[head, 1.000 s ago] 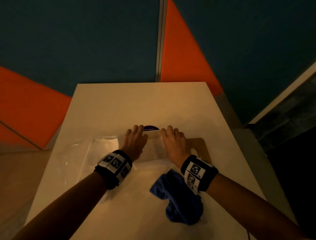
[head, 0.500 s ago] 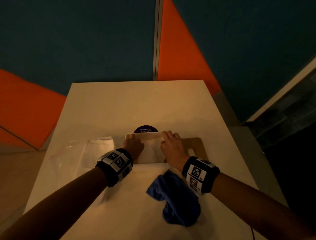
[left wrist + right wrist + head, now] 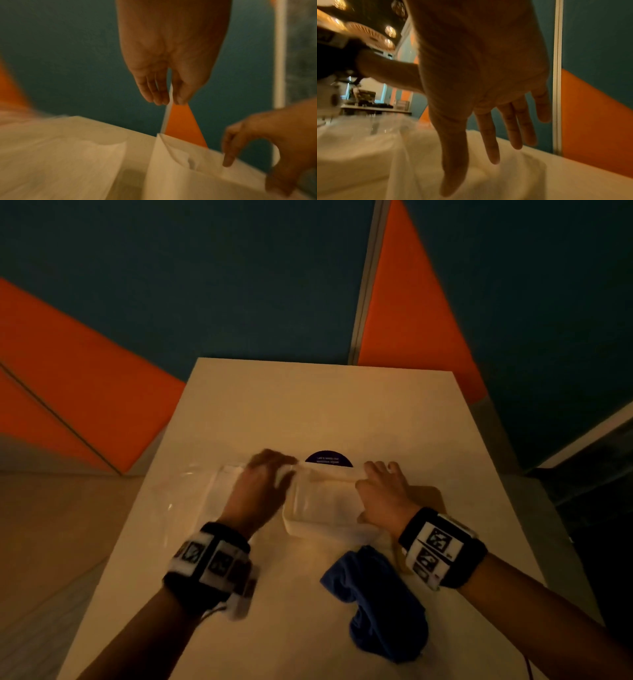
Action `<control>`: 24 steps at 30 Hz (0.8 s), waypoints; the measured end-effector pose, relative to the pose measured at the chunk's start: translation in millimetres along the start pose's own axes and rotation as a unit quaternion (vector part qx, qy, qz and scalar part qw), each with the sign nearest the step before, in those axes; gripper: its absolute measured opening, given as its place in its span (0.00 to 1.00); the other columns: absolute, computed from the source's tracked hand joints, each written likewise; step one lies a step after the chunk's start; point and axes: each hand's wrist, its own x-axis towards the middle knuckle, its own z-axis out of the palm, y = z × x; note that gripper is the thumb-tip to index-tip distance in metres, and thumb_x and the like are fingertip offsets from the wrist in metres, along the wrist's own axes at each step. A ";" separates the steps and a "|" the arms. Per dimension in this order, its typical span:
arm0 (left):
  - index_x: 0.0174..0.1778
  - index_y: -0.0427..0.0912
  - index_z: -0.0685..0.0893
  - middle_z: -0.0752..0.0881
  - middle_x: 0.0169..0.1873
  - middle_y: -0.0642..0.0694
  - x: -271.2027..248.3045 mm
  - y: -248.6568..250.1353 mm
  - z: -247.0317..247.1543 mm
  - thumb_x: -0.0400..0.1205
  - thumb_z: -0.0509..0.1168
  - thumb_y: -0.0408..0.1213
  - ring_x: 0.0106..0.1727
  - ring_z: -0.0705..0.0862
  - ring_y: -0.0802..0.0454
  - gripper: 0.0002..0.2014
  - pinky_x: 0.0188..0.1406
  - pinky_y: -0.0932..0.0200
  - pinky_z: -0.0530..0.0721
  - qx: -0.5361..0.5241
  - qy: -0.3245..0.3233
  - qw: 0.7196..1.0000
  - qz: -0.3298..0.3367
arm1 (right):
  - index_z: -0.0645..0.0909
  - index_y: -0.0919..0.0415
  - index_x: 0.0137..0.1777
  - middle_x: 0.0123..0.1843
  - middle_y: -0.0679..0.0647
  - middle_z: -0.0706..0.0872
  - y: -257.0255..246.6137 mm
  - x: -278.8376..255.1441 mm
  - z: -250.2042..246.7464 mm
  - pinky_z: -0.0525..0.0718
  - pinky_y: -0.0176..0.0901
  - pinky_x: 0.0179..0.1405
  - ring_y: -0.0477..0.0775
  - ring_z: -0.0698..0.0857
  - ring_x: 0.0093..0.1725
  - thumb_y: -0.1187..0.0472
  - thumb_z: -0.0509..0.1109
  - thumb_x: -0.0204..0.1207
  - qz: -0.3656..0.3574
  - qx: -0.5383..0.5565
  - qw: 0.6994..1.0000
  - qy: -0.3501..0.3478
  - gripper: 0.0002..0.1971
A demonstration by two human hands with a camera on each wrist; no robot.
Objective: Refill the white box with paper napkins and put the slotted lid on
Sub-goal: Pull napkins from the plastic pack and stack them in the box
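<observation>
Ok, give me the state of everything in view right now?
White box: open, lid off, napkins inside.
Lid: flat on table, right of box.
Napkin pack: lying left of box.
Blue cloth: crumpled, untouched.
Left hand: over the pack, fingers relaxed.
Right hand: resting on box's right edge.

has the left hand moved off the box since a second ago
Yes. The left hand has moved leftward, from over the white box to the napkin pack beside it, farther from the purple sticker.

A dim room: teal wall (image 3: pixel 239 285) with orange panels (image 3: pixel 404 313) behind a white table (image 3: pixel 308 405).
</observation>
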 end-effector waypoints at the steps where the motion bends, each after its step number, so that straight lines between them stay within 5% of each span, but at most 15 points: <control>1: 0.56 0.41 0.86 0.88 0.53 0.39 -11.7 -11.7 -8.0 0.79 0.66 0.31 0.51 0.87 0.42 0.11 0.52 0.54 0.83 -0.020 0.070 0.996 -0.042 | 0.79 0.56 0.66 0.71 0.58 0.72 -3.4 -4.4 -9.9 0.62 0.56 0.74 0.59 0.70 0.71 0.49 0.71 0.73 -0.007 0.012 1.000 0.022 0.22; 3: 0.54 0.38 0.87 0.90 0.49 0.36 -36.1 -37.8 -18.1 0.78 0.66 0.29 0.48 0.89 0.40 0.11 0.49 0.54 0.83 -0.020 0.087 0.982 -0.165 | 0.79 0.54 0.65 0.69 0.57 0.76 -16.9 -8.6 -29.8 0.63 0.55 0.71 0.59 0.74 0.69 0.52 0.68 0.75 -0.039 0.049 0.996 0.067 0.19; 7: 0.68 0.34 0.77 0.84 0.61 0.31 -68.6 -78.0 -11.3 0.79 0.67 0.36 0.64 0.80 0.35 0.21 0.65 0.47 0.75 0.017 -0.045 0.942 -0.332 | 0.82 0.55 0.60 0.62 0.55 0.83 -69.2 3.1 -68.2 0.73 0.51 0.60 0.60 0.82 0.63 0.57 0.66 0.76 -0.182 0.103 0.972 0.108 0.13; 12: 0.74 0.32 0.66 0.76 0.69 0.31 -72.1 -85.6 0.4 0.81 0.65 0.42 0.70 0.73 0.34 0.29 0.68 0.46 0.71 0.026 -0.076 0.920 -0.384 | 0.78 0.55 0.68 0.70 0.57 0.79 -143.3 49.2 -88.9 0.79 0.46 0.56 0.60 0.81 0.65 0.65 0.62 0.79 -0.306 0.085 0.947 0.046 0.19; 17: 0.67 0.36 0.73 0.76 0.62 0.35 -70.8 -92.9 5.6 0.77 0.67 0.49 0.63 0.75 0.34 0.28 0.59 0.44 0.76 0.090 -0.092 0.913 -0.387 | 0.73 0.53 0.74 0.75 0.55 0.76 -188.6 87.4 -81.4 0.77 0.49 0.67 0.58 0.77 0.72 0.62 0.66 0.78 -0.354 -0.033 0.934 0.044 0.23; 24: 0.63 0.33 0.72 0.77 0.61 0.33 -75.4 -95.5 9.3 0.76 0.69 0.46 0.61 0.77 0.34 0.26 0.56 0.45 0.77 0.036 -0.069 0.909 -0.409 | 0.77 0.53 0.68 0.71 0.54 0.79 -199.7 103.9 -64.9 0.70 0.53 0.70 0.57 0.74 0.72 0.60 0.68 0.77 -0.369 -0.123 0.918 0.079 0.19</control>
